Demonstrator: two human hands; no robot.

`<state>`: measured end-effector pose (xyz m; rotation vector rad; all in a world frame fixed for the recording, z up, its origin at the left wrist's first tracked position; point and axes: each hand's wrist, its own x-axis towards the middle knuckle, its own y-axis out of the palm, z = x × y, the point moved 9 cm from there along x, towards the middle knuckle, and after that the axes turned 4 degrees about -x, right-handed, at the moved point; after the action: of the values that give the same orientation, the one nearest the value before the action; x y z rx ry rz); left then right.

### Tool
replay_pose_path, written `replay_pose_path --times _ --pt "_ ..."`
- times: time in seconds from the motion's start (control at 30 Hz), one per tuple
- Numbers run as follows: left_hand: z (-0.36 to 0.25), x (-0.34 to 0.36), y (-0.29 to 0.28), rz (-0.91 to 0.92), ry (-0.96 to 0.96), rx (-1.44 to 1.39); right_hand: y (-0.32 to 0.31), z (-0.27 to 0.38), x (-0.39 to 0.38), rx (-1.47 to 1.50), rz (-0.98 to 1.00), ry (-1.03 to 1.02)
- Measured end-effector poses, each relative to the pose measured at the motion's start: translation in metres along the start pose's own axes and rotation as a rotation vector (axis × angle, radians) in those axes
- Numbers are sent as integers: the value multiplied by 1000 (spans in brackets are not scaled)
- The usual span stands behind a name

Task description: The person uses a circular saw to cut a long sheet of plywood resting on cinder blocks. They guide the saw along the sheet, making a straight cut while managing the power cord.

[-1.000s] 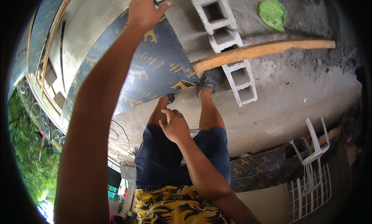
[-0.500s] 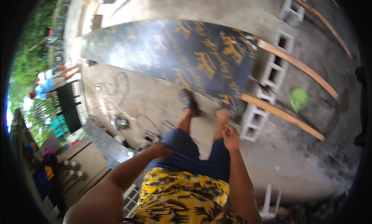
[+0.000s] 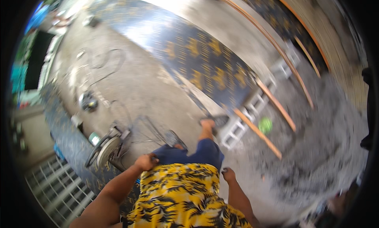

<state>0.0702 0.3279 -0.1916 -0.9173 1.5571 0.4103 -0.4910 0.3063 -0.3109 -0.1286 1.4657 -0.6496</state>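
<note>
My left hand [image 3: 146, 162] hangs beside my dark blue shorts [image 3: 173, 154], its fingers loosely curled and nothing visible in them. To its left stands a saw with a large round blade [image 3: 107, 152]. Low at my right side is my right hand [image 3: 228, 174], apart from any object; blur hides how its fingers lie. Ahead of my feet a long dark panel with yellow print [image 3: 185, 50] stretches from far left toward the right, its near end by hollow concrete blocks [image 3: 234, 135].
Wooden strips [image 3: 258, 134] lie across the blocks, near a round green thing [image 3: 265, 125]. Loose cables [image 3: 108, 72] and a round device [image 3: 87, 101] lie on the concrete floor. A white grid [image 3: 59, 186] stands at lower left. Another person [image 3: 37, 19] is at far left.
My view has swung right and my feet have shifted. The saw now shows fully at left, and a second printed panel appears at upper right. My right hand has dropped from before my knee to my side.
</note>
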Motion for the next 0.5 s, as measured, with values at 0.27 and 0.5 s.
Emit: replay_pose_path --times 0.27,0.5 --pt "184 -106 -43 -477 74 -132 -48 204 5 -123 -103 -180" --pt "246 -121 -26 -299 -108 -364 -72 345 -8 -22 -41 -389"
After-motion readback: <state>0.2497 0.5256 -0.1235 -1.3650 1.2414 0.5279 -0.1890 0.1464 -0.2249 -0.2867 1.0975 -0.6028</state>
